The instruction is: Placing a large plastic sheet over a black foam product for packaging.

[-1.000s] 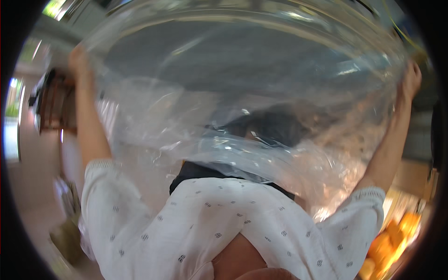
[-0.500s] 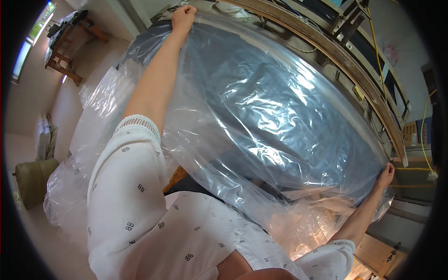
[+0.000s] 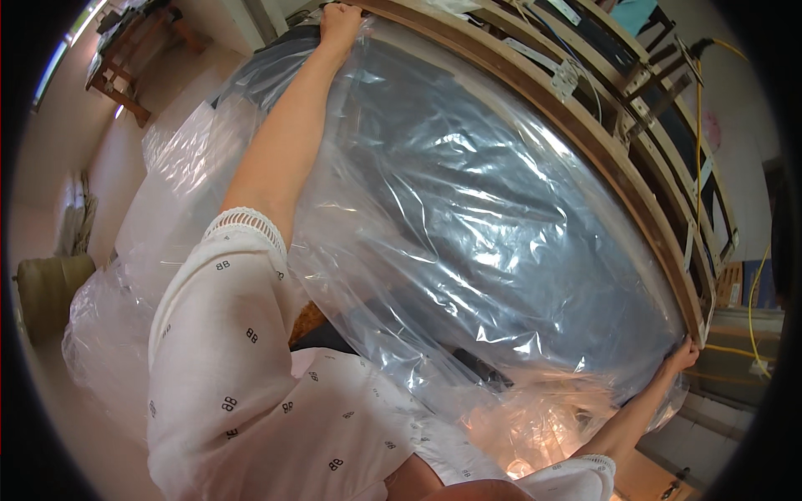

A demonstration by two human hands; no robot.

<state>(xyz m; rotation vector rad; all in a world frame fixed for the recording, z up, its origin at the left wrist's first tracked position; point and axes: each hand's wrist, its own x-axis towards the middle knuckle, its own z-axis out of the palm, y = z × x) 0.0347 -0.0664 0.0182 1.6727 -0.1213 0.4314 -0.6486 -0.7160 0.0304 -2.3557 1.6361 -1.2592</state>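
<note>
One left hand [image 3: 339, 28], one right hand [image 3: 684, 356], each grip apparently tight on clear plastic sheeting [image 3: 501, 242], wooden frame [image 3: 608, 156] alongside.

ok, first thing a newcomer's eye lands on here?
Probably the glossy clear plastic sheet, creased and full of bright glare, spread across the middle of the view. Next, the person's arms stretched wide, with the left hand at the sheet's top end and the right hand at its lower-right end. Then the slatted wooden frame curving along the upper right.
</note>
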